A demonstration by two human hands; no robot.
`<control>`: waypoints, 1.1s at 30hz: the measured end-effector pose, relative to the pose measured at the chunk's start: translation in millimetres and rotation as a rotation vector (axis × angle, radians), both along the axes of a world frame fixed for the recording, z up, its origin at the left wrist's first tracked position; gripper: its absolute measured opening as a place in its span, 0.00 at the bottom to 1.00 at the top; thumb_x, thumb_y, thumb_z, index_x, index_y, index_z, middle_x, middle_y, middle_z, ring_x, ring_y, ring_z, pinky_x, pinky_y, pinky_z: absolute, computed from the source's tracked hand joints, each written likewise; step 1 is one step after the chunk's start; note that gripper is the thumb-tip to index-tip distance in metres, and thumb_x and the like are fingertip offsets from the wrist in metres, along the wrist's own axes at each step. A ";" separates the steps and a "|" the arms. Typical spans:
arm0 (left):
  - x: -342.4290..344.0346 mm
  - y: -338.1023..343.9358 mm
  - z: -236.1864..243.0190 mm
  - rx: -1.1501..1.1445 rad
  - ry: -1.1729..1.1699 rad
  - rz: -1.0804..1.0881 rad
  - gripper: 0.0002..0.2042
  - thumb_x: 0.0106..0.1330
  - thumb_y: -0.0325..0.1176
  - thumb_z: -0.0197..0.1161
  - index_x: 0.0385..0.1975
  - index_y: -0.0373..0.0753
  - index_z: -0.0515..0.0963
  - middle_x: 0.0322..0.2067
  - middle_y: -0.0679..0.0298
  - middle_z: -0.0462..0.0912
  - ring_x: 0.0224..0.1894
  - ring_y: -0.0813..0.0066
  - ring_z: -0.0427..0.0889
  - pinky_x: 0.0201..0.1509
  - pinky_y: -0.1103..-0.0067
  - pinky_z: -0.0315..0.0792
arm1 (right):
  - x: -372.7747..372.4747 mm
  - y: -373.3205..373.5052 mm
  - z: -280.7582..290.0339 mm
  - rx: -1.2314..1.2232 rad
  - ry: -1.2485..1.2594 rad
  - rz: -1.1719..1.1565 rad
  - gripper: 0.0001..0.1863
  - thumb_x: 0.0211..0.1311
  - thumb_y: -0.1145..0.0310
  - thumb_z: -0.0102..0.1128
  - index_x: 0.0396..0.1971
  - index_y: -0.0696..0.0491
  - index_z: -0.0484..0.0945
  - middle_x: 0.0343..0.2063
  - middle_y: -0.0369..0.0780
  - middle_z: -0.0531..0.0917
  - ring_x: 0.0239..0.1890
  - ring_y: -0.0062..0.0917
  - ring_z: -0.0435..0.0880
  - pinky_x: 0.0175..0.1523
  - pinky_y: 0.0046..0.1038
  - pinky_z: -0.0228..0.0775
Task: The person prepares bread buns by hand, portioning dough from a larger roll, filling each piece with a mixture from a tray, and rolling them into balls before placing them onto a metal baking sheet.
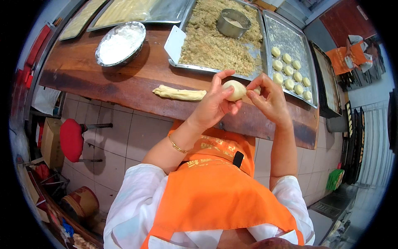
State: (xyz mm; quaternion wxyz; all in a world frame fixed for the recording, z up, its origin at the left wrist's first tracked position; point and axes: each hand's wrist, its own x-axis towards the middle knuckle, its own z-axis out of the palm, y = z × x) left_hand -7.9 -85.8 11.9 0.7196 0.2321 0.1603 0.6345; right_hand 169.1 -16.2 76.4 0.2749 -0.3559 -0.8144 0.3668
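A smooth pale dough ball [234,90] rests in the curled fingers of my left hand [210,104], above the table's front edge. My right hand [271,99] pinches the ball's right end between thumb and fingers, and a bit of dough shows among those fingers. To the left of my hands, a rolled strip of dough [179,93] lies on the wooden table [137,89]. Just beyond my hands stands a large metal tray [182,64] of crumbly brown filling, with a round metal tin [233,23] set in it.
A bowl of white flour [120,44] stands at the left. On the right, a floured tray [286,31] carries several dough balls [297,76]. Trays of dough strips [124,10] lie far left. A red stool [71,140] is on the floor; another person [352,56] is at far right.
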 end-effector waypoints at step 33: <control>-8.6 21.1 -24.0 0.497 1.135 -0.041 0.22 0.59 0.35 0.71 0.54 0.40 0.79 0.38 0.57 0.80 0.49 0.59 0.78 0.51 0.70 0.72 | 12.9 -19.6 -0.3 0.242 0.051 0.212 0.08 0.54 0.81 0.64 0.33 0.55 0.78 0.31 0.40 0.78 0.34 0.33 0.79 0.38 0.30 0.74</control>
